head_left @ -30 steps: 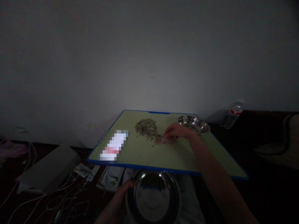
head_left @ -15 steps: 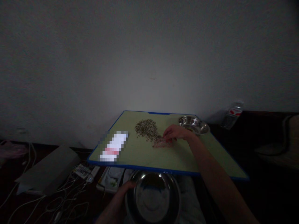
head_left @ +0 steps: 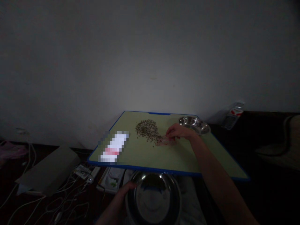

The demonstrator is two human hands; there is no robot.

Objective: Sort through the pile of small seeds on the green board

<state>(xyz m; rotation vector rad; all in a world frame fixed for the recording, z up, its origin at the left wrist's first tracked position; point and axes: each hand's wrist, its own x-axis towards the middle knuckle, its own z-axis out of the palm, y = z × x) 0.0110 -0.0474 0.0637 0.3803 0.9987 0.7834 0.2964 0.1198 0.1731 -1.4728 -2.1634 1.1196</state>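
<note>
My left hand grips the rim of a shiny metal bowl held below the front edge of the table. Over the tabletop, my right hand has its fingers pinched on a clear plastic bag with reddish print. The bag lies against the near right end of a spread pile of small brown and pale grains. Just behind my right hand stands a second, shallower metal bowl; what is in it is hard to make out.
The light green tabletop has a blue rim. On its left lies a pixelated bright phone-like screen. A plastic bottle leans by the wall at right. A grey box, cables and a power strip lie on the floor at left.
My right hand has shifted slightly to the right, dragging the plastic bag a little away from the grains. The left hand and its bowl stay put.
</note>
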